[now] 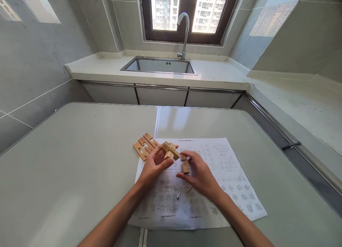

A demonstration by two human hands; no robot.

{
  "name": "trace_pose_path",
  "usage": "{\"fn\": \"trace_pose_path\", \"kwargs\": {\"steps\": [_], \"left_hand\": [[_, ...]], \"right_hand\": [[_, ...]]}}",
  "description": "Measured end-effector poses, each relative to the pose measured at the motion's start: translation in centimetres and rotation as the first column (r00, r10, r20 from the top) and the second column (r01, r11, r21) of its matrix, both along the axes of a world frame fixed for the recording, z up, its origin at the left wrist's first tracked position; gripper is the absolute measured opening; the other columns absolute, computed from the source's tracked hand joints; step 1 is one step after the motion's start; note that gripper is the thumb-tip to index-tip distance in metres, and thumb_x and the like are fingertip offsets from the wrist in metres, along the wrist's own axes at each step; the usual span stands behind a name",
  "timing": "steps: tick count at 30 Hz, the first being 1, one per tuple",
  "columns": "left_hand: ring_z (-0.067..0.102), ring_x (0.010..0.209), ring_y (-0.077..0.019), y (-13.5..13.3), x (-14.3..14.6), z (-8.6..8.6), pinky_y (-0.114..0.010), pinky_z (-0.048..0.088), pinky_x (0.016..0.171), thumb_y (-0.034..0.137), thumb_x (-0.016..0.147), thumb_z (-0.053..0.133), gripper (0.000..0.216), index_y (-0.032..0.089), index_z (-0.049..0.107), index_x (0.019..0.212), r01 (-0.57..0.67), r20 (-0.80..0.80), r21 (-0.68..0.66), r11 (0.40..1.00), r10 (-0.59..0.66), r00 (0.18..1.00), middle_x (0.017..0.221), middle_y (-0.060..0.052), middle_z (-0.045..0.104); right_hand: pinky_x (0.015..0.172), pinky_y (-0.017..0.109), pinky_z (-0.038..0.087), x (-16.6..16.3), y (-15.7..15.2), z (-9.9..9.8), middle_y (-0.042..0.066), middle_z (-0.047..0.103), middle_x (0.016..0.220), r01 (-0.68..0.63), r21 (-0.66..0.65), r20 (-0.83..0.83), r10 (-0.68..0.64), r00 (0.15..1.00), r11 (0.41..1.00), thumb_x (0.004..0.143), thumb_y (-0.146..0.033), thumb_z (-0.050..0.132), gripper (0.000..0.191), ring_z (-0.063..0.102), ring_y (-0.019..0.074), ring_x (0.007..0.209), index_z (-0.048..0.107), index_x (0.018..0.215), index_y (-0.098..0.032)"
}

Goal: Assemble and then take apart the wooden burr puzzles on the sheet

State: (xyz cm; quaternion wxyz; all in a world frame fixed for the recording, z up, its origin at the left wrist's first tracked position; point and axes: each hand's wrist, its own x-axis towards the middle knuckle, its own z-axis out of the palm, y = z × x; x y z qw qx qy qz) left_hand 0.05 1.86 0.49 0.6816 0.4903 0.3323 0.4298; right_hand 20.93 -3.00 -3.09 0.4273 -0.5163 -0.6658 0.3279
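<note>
My left hand is closed around a few interlocked wooden puzzle pieces, which cross one another above the paper. Between the thumb and fingers of my right hand is a notched wooden piece, held upright just right of the joined ones with a small gap between. Several flat wooden pieces with cut-outs and printed numbers lie side by side left of my left hand, partly hidden by it. Beneath both hands a large printed instruction sheet shows rows of small line drawings.
The pale table has a seam down its middle. Beyond its far edge stands a counter with a steel sink and a tap under a window. Another counter runs along the right.
</note>
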Motion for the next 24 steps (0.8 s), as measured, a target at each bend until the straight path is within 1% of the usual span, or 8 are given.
{"fn": "trace_pose_path", "kwargs": {"steps": [2,4,9,11,15,17,21,24], "left_hand": [[0.058,0.140,-0.0405,-0.1,0.2,-0.1,-0.053,0.045,0.118,0.048,0.078,0.090,0.066,0.019,0.065,0.133,0.016,0.002,0.000,1.000,-0.016,1.000,0.147,-0.020,0.065],[0.059,0.140,-0.0392,-0.1,0.3,-0.3,-0.052,0.044,0.119,0.047,0.078,0.090,0.066,0.019,0.064,0.132,0.038,0.007,0.003,0.999,-0.038,0.999,0.146,-0.020,0.066],[0.061,0.137,-0.0358,-0.3,0.7,-0.4,-0.050,0.042,0.120,0.047,0.080,0.090,0.063,0.020,0.065,0.131,0.074,-0.042,0.029,0.997,-0.073,0.996,0.146,-0.019,0.066],[0.063,0.134,-0.0348,-0.3,0.7,-0.4,-0.051,0.042,0.119,0.047,0.080,0.090,0.063,0.021,0.065,0.132,0.076,-0.077,0.045,0.996,-0.072,0.994,0.144,-0.018,0.068],[0.060,0.137,-0.0348,-0.5,0.8,-0.2,-0.050,0.042,0.120,0.045,0.079,0.090,0.062,0.023,0.067,0.132,0.077,-0.144,0.086,0.993,-0.064,0.987,0.143,-0.015,0.069],[0.059,0.139,-0.0346,-0.6,0.9,-0.2,-0.050,0.041,0.121,0.043,0.079,0.091,0.062,0.024,0.067,0.133,0.087,-0.163,0.109,0.990,-0.068,0.984,0.142,-0.015,0.070],[0.062,0.136,-0.0329,-0.7,0.9,-0.1,-0.048,0.041,0.121,0.040,0.077,0.092,0.064,0.025,0.065,0.134,0.133,-0.190,0.137,0.982,-0.106,0.976,0.140,-0.012,0.070],[0.062,0.135,-0.0325,-0.6,0.8,-0.1,-0.047,0.041,0.120,0.041,0.078,0.092,0.065,0.026,0.064,0.134,0.165,-0.202,0.141,0.976,-0.134,0.970,0.139,-0.012,0.070]], "right_hand": [[0.108,0.057,0.049,-0.1,0.1,-0.4,0.011,0.065,0.135,-0.011,0.076,0.077,0.005,0.997,0.997,0.084,-0.034,0.088,0.061,0.056,0.0351,0.128,0.058,0.138,-0.031],[0.109,0.059,0.049,-0.1,0.1,-0.7,0.011,0.066,0.134,-0.031,0.113,0.122,0.017,0.992,0.993,0.082,-0.031,0.089,0.063,0.055,0.0363,0.128,0.058,0.137,-0.031],[0.111,0.062,0.047,-0.2,0.3,-0.8,0.011,0.066,0.135,-0.068,0.130,0.163,0.047,0.985,0.989,0.082,-0.031,0.090,0.066,0.053,0.0381,0.131,0.058,0.140,-0.030],[0.112,0.061,0.046,-0.2,0.2,-0.4,0.012,0.065,0.137,-0.072,0.120,0.133,0.056,0.990,0.990,0.086,-0.035,0.086,0.061,0.053,0.0372,0.133,0.059,0.140,-0.030],[0.112,0.056,0.046,-0.1,0.2,0.5,0.012,0.066,0.135,-0.036,0.106,0.023,0.034,0.999,0.994,0.099,-0.039,0.070,0.034,0.056,0.0344,0.132,0.065,0.132,-0.030],[0.110,0.054,0.048,-0.1,0.1,0.8,0.012,0.068,0.132,-0.026,0.097,-0.018,0.028,0.999,0.995,0.102,-0.040,0.064,0.026,0.058,0.0333,0.129,0.068,0.125,-0.030],[0.106,0.048,0.049,0.1,0.1,1.0,0.011,0.071,0.124,-0.046,0.049,-0.084,0.050,0.995,0.998,0.104,-0.043,0.060,0.022,0.063,0.0314,0.120,0.071,0.116,-0.028],[0.102,0.045,0.050,0.3,0.1,1.6,0.009,0.071,0.114,-0.118,-0.014,-0.191,0.113,0.975,0.993,0.105,-0.046,0.058,0.024,0.064,0.0299,0.112,0.071,0.108,-0.027]]}}
